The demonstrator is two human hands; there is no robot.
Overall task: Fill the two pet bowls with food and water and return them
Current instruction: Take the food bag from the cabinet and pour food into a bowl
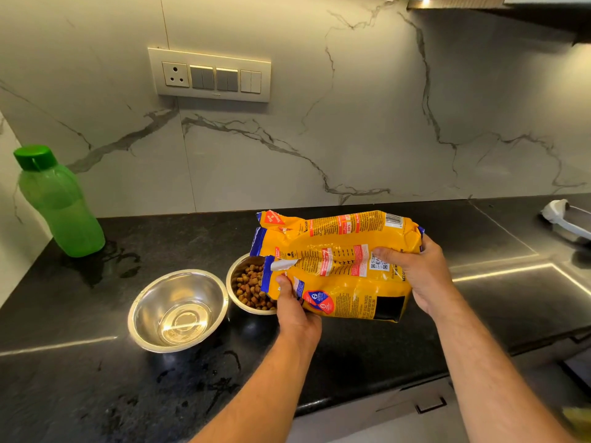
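Both hands grip the tipped kibble bag (339, 266), left hand (295, 306) at its mouth, right hand (419, 276) at its base, over the kibble-filled bowl (248, 287). Next, I'd judge: righting the bag, then water for the steel bowl (177, 310).

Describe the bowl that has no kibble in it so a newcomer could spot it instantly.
Start at the green bottle standing at the left end of the black counter. Two steel bowls sit side by side nearer the front edge. Yours is the left bowl, holding no kibble; the right bowl holds brown kibble under the yellow bag's mouth.
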